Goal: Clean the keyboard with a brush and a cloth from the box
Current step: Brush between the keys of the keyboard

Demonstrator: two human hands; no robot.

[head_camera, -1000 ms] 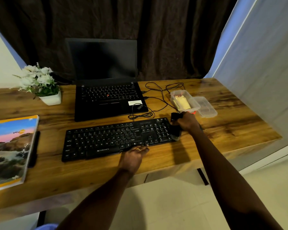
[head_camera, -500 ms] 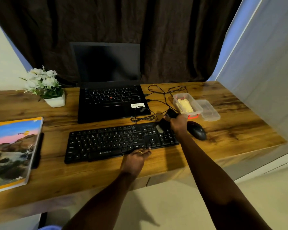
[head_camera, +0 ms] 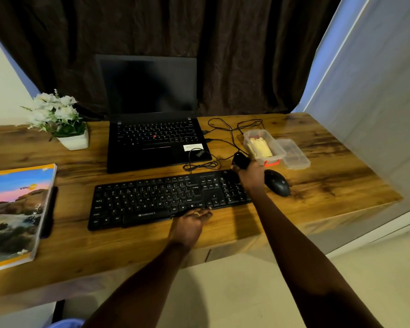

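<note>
At two o'clock on the desk a clear plastic box is seen with its lid off, and a folded yellow cloth is laid inside it. The clear lid is set just beside the box, at its three o'clock side.

The right hand is held above the far right corner of the keyboard, fingers curled tight round a dark object, taken here to be the brush, whose end pokes out at eleven o'clock from the fist; its bristles cannot be made out. The black mouse is found just beside that hand, at three o'clock.

The left hand is laid flat at six o'clock of the keyboard, fingers pressed together with tips touching its near edge, a ring showing on one finger.

At twelve o'clock an open laptop is stood with a dark screen, black cables looping between it and the box. At ten o'clock a white pot of flowers is placed; at nine o'clock a colourful book is laid. A dark curtain is hung behind.
</note>
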